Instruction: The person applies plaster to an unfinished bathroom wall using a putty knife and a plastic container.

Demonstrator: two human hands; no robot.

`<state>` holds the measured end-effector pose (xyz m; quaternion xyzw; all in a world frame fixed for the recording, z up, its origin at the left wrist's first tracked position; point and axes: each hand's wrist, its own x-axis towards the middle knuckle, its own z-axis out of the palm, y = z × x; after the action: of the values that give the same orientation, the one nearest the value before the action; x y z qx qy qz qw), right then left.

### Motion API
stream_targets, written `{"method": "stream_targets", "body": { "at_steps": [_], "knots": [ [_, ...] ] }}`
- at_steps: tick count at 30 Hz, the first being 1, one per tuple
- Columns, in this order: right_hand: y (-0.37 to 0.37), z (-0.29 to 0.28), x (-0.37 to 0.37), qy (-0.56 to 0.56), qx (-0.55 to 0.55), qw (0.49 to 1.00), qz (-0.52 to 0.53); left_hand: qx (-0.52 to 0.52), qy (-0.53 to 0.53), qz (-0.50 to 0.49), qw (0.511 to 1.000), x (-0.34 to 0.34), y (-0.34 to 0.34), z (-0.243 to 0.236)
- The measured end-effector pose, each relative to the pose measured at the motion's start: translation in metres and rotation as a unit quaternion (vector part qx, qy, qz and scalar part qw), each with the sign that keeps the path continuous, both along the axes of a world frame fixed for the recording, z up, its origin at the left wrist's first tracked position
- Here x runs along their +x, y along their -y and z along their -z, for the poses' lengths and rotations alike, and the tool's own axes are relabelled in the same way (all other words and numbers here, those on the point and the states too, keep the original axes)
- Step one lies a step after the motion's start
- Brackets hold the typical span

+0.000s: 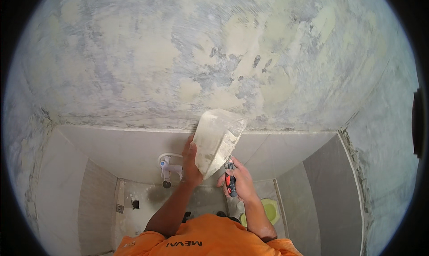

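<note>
My left hand [191, 163] grips the side of a clear plastic tub [212, 139], tilted in front of the wall and smeared with off-white plaster. Closed around the black and red handle of a putty knife [231, 184] is my right hand [244, 181], just below the tub's right lower edge. The knife's upper end reaches up to the plaster-coated rim; its blade is mostly hidden there.
Ahead rises a wall [134, 72] patchily coated with plaster, above large grey tiles [120, 151]. A white pipe fitting [171, 167] projects left of my left forearm. Below are a square floor opening [135, 204] and a yellow-green basin [270, 210].
</note>
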<state>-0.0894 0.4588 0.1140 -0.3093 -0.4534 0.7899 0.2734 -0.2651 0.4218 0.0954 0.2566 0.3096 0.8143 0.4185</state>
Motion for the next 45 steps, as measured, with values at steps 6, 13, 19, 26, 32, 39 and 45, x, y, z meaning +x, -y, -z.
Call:
{"method": "stream_targets", "body": {
  "at_steps": [6,13,19,26,32,39,45],
  "knots": [
    [0.0,-0.001,0.0,0.066,0.023,0.998,-0.004,0.014,-0.087,-0.004,0.996,0.004,-0.006,0.007],
    [-0.001,-0.011,0.008,0.07,0.019,0.997,-0.037,0.013,-0.154,-0.102,0.983,-0.003,-0.029,0.025],
    [0.016,-0.03,0.053,0.042,-0.06,0.993,-0.087,-0.047,-0.041,-0.121,0.991,-0.026,-0.021,0.0],
    [0.015,-0.048,0.074,0.039,0.096,0.993,-0.052,-0.019,0.04,0.021,0.999,-0.042,0.001,-0.023],
    [0.014,-0.062,0.051,0.165,0.365,0.914,-0.07,-0.016,0.1,0.055,0.993,-0.038,0.004,-0.002],
    [0.028,-0.066,0.016,0.269,0.561,0.781,-0.057,-0.009,0.107,0.137,0.985,-0.038,0.008,0.0],
    [0.048,-0.064,0.007,0.363,0.611,0.696,-0.101,-0.007,0.115,0.072,0.991,-0.018,0.009,-0.017]
  ]
}}
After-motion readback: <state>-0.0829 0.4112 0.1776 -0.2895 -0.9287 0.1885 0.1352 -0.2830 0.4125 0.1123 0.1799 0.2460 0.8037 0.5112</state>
